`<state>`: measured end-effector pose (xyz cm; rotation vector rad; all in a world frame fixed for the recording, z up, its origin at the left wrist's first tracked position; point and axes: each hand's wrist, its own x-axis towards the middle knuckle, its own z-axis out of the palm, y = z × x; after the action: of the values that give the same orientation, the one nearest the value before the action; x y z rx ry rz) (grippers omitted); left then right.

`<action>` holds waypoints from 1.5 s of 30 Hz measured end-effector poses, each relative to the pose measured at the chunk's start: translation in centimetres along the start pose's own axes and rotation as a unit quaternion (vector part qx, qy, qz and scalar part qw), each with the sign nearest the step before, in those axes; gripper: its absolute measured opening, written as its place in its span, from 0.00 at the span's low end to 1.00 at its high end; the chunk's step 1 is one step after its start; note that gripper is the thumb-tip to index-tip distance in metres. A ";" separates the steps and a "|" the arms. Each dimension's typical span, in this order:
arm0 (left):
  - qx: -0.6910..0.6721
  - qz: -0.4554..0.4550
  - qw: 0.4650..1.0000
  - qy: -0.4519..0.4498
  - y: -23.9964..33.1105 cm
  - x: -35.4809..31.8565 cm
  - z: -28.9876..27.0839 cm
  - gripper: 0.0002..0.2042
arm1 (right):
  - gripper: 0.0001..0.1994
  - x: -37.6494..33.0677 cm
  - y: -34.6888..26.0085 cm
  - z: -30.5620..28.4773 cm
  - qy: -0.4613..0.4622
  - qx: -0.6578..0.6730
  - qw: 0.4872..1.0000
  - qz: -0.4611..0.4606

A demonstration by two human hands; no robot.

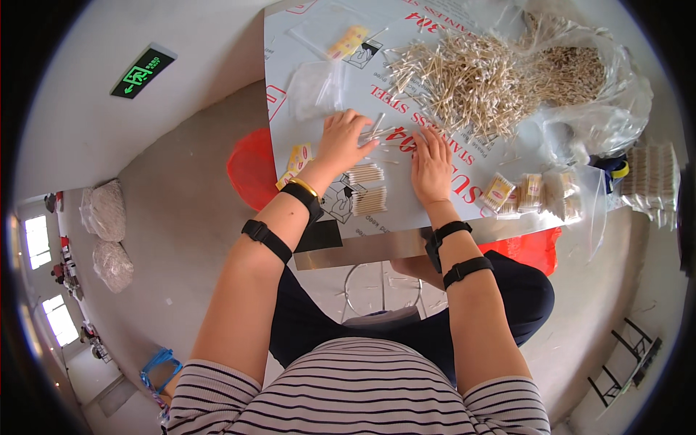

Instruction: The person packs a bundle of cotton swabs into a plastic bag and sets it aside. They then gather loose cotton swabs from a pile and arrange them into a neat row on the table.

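Observation:
My left hand [342, 145] is over the table, fingers curved and thumb apart, beside a few loose cotton swabs [377, 131]. My right hand [433, 165] lies on the tabletop with its fingers stretched out, just below a large heap of cotton swabs [471, 83]. Between my hands and nearer to me, two neat rows of swabs [370, 201] lie side by side. Left of them, partly behind my left wrist, are yellow printed cards [296, 161]. Small packs of swabs with yellow labels [499, 191] sit right of my right wrist.
Clear plastic bags [317, 90] and a bag with a yellow card [348, 42] lie at the far left. A big clear bag [629, 90] spills swabs at the right. Red bags [250, 168] hang by the table edges. Stacked packs [650, 181] stand far right.

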<state>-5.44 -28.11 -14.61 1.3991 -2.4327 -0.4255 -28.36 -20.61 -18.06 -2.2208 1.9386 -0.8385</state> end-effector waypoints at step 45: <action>-0.005 0.023 0.998 0.061 4.2 3.3 2.7 0.04 | 0.23 -0.2 0.1 0.2 0.006 0.001 1.000 0.021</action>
<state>-11.32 -28.67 -15.01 1.3212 -2.3568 -0.3325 -28.39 -20.55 -18.34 -2.1711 1.9809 -0.8498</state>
